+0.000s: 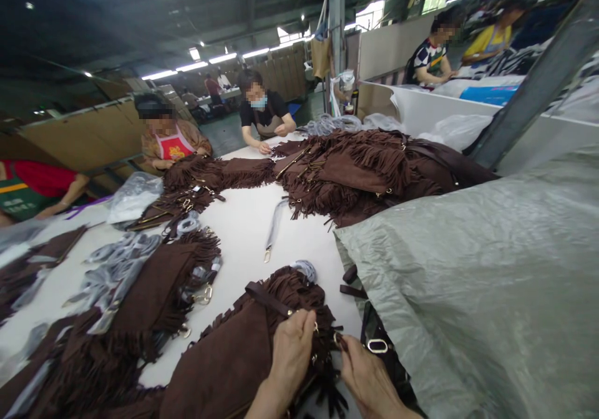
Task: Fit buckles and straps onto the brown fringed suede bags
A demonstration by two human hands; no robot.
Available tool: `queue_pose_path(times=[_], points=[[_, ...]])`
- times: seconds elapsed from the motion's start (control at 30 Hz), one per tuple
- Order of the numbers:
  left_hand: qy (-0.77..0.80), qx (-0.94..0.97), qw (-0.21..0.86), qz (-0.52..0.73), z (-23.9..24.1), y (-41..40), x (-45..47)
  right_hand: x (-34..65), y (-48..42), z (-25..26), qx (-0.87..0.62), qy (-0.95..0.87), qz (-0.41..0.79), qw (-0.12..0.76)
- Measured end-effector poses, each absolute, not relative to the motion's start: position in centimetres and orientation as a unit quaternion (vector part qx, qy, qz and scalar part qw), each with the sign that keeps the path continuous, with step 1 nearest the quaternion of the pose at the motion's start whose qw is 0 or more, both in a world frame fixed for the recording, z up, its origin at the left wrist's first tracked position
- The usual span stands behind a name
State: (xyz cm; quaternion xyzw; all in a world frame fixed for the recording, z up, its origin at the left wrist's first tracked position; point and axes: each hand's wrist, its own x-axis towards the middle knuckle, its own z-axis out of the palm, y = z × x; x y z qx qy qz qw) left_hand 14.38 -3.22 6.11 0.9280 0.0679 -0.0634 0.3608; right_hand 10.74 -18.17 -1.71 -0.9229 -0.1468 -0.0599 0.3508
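In the head view, a dark brown fringed bag [219,363] lies on the near part of the white table. My left hand [291,351] is closed on its right edge, thumb and fingers together beside a short brown strap [266,298]. Just to the right, my right hand [367,369] pinches a small gold-coloured metal fitting [337,339] on a dark strip; its exact kind is hard to make out. A gold oval ring [377,346] sits beyond the right hand on black material. Clear-wrapped coiled strap [305,270] shows behind the bag.
Brown fringed bags are heaped at the back [355,169], with others on the left [150,282] among wrapped straps. One wrapped strap with a clip [276,226] lies on the white table [243,219]. A grey-green sheet [477,282] covers the right side. Several people work around.
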Motion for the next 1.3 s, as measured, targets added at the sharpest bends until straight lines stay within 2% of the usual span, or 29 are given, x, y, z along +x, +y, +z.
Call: queue_pose_path(times=[0.1,0.23,0.4,0.63,0.8,1.0,1.13,1.2,1.3], points=[[-0.031,0.952,0.305,0.027,6.9,-1.9,14.6,10.9,-19.2,-1.9,-0.932,-0.080,0.009,0.355],[-0.194,0.963,0.187,-0.024,6.2,-2.5,13.4,10.9,-19.2,-2.0,-0.930,-0.067,0.055,0.356],[-0.232,0.968,0.072,-0.055,6.3,-2.0,13.0,10.6,-18.7,-2.3,-0.927,-0.089,0.066,0.359],[-0.216,0.976,0.018,-0.031,8.1,0.9,14.7,10.7,-19.3,-2.8,-0.916,-0.072,0.071,0.389],[-0.347,0.936,-0.032,-0.043,6.1,-1.4,14.0,10.3,-18.5,-3.5,-0.919,-0.108,0.023,0.377],[-0.195,0.979,-0.062,0.014,3.3,-4.0,11.7,9.9,-17.8,-4.2,-0.921,-0.130,-0.017,0.366],[-0.211,0.966,-0.102,0.110,1.3,-4.3,10.9,10.0,-17.8,-4.0,-0.927,-0.129,-0.008,0.351],[-0.225,0.957,-0.091,0.156,1.2,-3.9,11.0,10.0,-17.8,-3.7,-0.926,-0.134,-0.002,0.352],[-0.215,0.960,-0.013,0.181,2.4,-2.7,11.7,10.0,-17.9,-3.3,-0.922,-0.142,0.001,0.360]])
